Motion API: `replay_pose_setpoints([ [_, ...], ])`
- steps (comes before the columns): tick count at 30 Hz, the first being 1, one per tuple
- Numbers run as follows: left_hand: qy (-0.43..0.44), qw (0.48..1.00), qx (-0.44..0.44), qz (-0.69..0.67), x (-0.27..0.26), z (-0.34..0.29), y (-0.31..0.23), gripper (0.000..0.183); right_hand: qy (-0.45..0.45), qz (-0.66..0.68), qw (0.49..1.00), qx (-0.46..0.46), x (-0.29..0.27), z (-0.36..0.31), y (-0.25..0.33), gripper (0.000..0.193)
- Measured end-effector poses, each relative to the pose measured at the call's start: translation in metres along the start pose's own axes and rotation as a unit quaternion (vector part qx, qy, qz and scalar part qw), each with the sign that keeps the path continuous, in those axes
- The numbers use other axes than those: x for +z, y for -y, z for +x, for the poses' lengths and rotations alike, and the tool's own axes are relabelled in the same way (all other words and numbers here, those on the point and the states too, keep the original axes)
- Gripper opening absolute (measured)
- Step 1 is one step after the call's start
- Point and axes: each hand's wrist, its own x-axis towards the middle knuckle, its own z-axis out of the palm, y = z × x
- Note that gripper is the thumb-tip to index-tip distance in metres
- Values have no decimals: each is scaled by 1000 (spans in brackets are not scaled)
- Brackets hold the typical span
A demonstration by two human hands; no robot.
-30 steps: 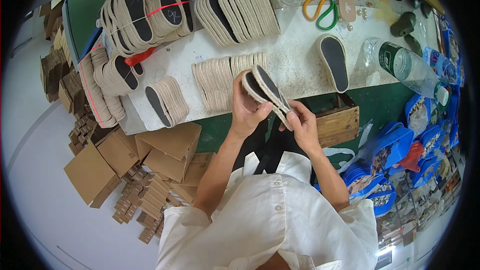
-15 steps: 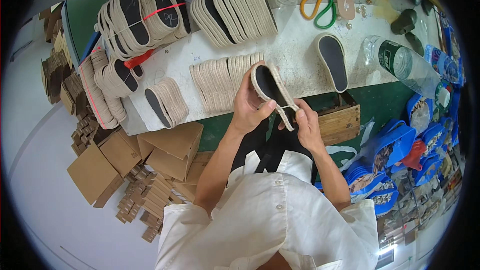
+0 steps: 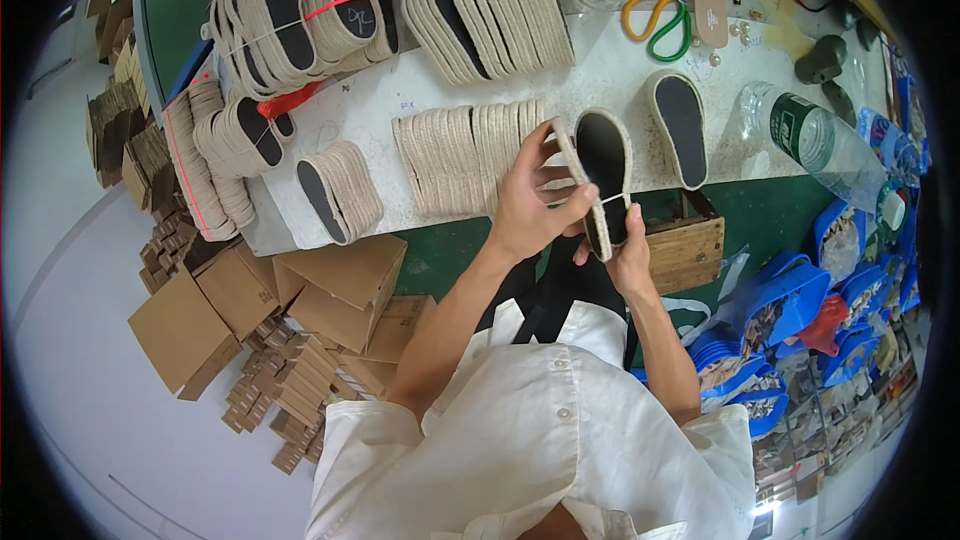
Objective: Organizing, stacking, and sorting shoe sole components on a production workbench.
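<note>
In front of the table edge, both my hands hold a rope-edged shoe sole (image 3: pixel 604 148) with a black face, tilted upright. A thin pale string crosses it near its lower end; whether it is one sole or a tied pair, I cannot tell. My left hand (image 3: pixel 538 202) grips its left edge, thumb near the string. At the lower right edge, my right hand (image 3: pixel 630 252) pinches it. Just beyond stands a row of rope soles (image 3: pixel 465 160), with a shorter stack (image 3: pixel 340 192) to its left. A single sole (image 3: pixel 680 130) lies to the right, black side up.
Tied sole bundles (image 3: pixel 300 25) and another stack (image 3: pixel 490 15) fill the far left. Scissors (image 3: pixel 657 25), a plastic bottle (image 3: pixel 815 135) and a tan insole (image 3: pixel 710 10) lie rightward. Below are a wooden drawer (image 3: pixel 685 255), blue bins (image 3: pixel 785 310) and cardboard boxes (image 3: pixel 185 335).
Both hands have shifted slightly right with the sole and turned it, so its black face shows more fully and its left rope edge faces me. The view has shifted a little too.
</note>
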Motion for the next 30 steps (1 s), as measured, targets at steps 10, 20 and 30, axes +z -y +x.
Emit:
replay_pose_setpoints([
  [10,-3,995,61,75,1,8,0,94,20,18,998,-48,11,2,-1,56],
  [20,5,998,65,-17,-13,3,10,91,-6,-32,999,-21,16,-3,17,51],
  [30,-95,969,79,212,-1,9,-2,77,-26,122,989,78,22,-5,24,66],
])
